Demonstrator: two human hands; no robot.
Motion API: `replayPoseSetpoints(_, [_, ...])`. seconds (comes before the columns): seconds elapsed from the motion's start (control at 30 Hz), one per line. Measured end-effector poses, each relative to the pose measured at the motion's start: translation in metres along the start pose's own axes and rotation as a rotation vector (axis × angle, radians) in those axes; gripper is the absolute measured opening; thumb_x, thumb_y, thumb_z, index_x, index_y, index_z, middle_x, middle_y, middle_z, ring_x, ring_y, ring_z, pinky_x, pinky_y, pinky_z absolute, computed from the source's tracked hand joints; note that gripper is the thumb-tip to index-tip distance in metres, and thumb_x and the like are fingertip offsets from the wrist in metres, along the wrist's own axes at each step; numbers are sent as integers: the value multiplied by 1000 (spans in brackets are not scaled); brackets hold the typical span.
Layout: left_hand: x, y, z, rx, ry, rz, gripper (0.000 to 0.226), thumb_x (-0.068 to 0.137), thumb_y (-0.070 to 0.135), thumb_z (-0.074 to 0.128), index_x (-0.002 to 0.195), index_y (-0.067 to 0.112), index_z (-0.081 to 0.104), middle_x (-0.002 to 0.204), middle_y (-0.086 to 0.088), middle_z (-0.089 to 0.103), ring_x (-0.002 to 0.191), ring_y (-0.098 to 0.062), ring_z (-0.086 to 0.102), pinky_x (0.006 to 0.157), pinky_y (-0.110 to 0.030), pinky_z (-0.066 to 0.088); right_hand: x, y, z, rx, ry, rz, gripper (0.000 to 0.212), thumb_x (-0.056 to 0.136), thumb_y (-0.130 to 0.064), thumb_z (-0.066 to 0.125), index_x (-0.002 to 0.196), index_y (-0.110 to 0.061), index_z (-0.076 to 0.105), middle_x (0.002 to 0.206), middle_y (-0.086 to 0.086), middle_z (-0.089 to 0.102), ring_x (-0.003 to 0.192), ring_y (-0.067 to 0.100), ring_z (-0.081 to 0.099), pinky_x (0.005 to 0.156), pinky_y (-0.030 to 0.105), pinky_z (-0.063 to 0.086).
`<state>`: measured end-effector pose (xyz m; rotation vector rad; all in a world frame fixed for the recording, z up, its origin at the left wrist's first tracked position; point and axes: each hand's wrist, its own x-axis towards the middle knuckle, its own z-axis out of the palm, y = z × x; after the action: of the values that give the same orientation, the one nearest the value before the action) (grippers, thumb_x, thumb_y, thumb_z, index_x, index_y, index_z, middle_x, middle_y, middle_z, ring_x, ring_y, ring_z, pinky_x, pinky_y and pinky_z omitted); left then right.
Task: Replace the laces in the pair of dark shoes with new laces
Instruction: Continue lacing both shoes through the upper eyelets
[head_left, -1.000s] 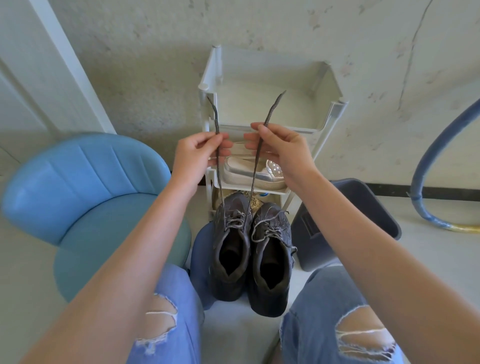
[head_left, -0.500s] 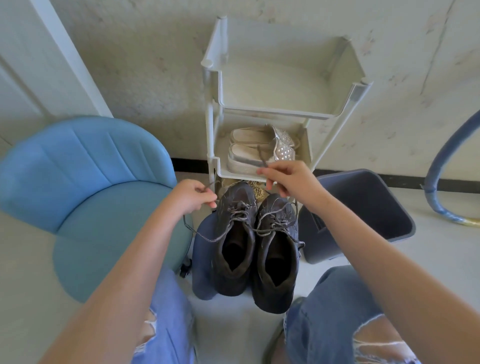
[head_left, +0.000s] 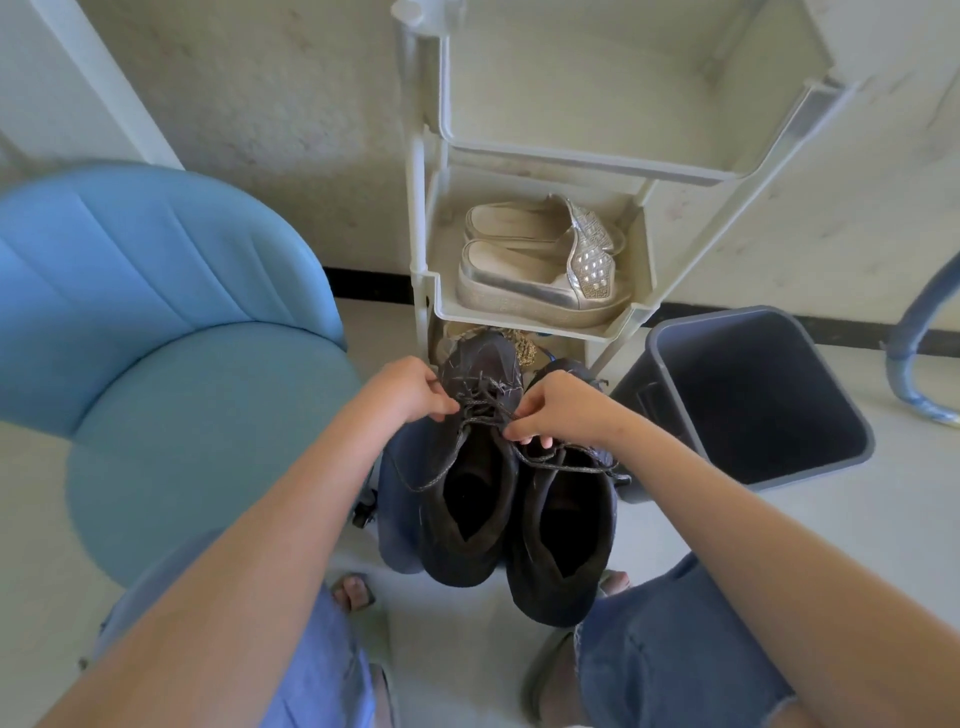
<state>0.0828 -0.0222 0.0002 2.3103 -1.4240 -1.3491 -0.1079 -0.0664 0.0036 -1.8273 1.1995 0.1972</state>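
Two dark grey shoes stand side by side on a small blue stool, toes pointing away from me. The left shoe (head_left: 467, 499) carries a dark grey lace (head_left: 483, 408) through its eyelets. My left hand (head_left: 410, 389) pinches the lace at the shoe's left side. At the right side of the same eyelets my right hand (head_left: 556, 408) pinches the other strand. Loose lace ends trail left over the stool and right across the right shoe (head_left: 566, 525). My right hand hides the right shoe's own lacing.
A white plastic shoe rack (head_left: 540, 317) stands just behind the shoes, holding silver slip-ons (head_left: 540, 270). A blue padded chair (head_left: 171, 338) is at my left, a grey bin (head_left: 753, 395) at my right, a blue hose (head_left: 914, 332) far right. My knees flank the stool (head_left: 397, 467).
Both hands came down from holding the lace ends high in front of the rack to the left shoe's eyelets. The lace now lies slack over the shoes.
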Motion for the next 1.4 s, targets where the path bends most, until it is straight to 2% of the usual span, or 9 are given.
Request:
replayPoseSetpoints(0.17, [4, 13, 8, 73, -66, -40, 25, 87, 35, 64, 88, 11, 71, 83, 3, 69, 64, -11, 50, 63, -22, 40, 1, -1, -1, 23, -42, 9, 25, 79, -31, 74, 62, -13, 70, 42, -8, 54, 38, 1, 40, 43, 8, 34])
replayPoseSetpoints(0.3, [3, 20, 6, 146, -92, -94, 22, 86, 31, 65, 92, 11, 69, 38, 10, 51, 48, -9, 42, 46, -18, 34, 4, 0, 1, 11, -71, -1, 20, 81, -26, 74, 65, -13, 71, 43, -9, 55, 36, 0, 40, 40, 6, 30])
replayPoseSetpoints(0.47, [5, 22, 4, 119, -137, -140, 22, 89, 32, 63, 82, 12, 56, 26, 12, 44, 25, -4, 40, 32, -12, 30, 5, 3, -2, 88, -105, 61, 19, 85, -24, 71, 75, -8, 73, 55, -1, 60, 50, 10, 46, 45, 14, 34])
replayPoseSetpoints(0.63, [5, 22, 6, 158, -164, -168, 28, 86, 28, 64, 69, 14, 47, 26, 9, 40, 16, -8, 29, 29, -10, 23, 6, 2, 1, 52, -83, 52, 20, 84, -22, 70, 69, -9, 70, 49, -4, 57, 38, 2, 43, 40, 9, 32])
replayPoseSetpoints(0.77, [8, 21, 8, 182, -206, -185, 31, 86, 23, 56, 60, 14, 43, 51, 0, 36, 26, -12, 24, 32, -5, 18, 5, -1, 1, 25, -81, 34, 20, 84, -24, 70, 70, -11, 70, 51, -4, 58, 37, 1, 42, 42, 10, 33])
replayPoseSetpoints(0.93, [7, 23, 6, 81, -324, -235, 32, 98, 20, 44, 67, 11, 42, 56, 0, 39, 21, -6, 24, 27, -13, 16, 4, 1, -1, 14, -87, 17, 21, 85, -25, 69, 74, -8, 71, 50, -6, 59, 40, 2, 44, 45, 11, 35])
replayPoseSetpoints(1.1, [3, 27, 5, 174, -256, -197, 24, 97, 17, 45, 73, 13, 41, 38, 7, 45, 33, -7, 31, 33, -14, 21, 5, 2, -1, 65, -49, -13, 21, 88, -24, 66, 80, -5, 70, 53, -10, 63, 43, -1, 50, 44, 9, 37])
replayPoseSetpoints(1.27, [6, 21, 3, 177, -80, -113, 30, 97, 11, 47, 68, 8, 45, 86, -6, 59, 57, -12, 43, 50, -16, 34, 8, 3, 2, 98, 64, -38, 16, 90, -21, 64, 88, -6, 69, 73, 1, 69, 51, 6, 54, 51, 15, 40])
replayPoseSetpoints(1.4, [7, 21, -7, 192, -70, -126, 21, 96, 27, 54, 83, 10, 56, 70, 7, 60, 53, -7, 40, 49, -19, 32, 9, -1, 6, 120, 89, -83, 13, 87, -17, 68, 97, -10, 71, 79, 0, 67, 58, 5, 54, 62, 13, 43])
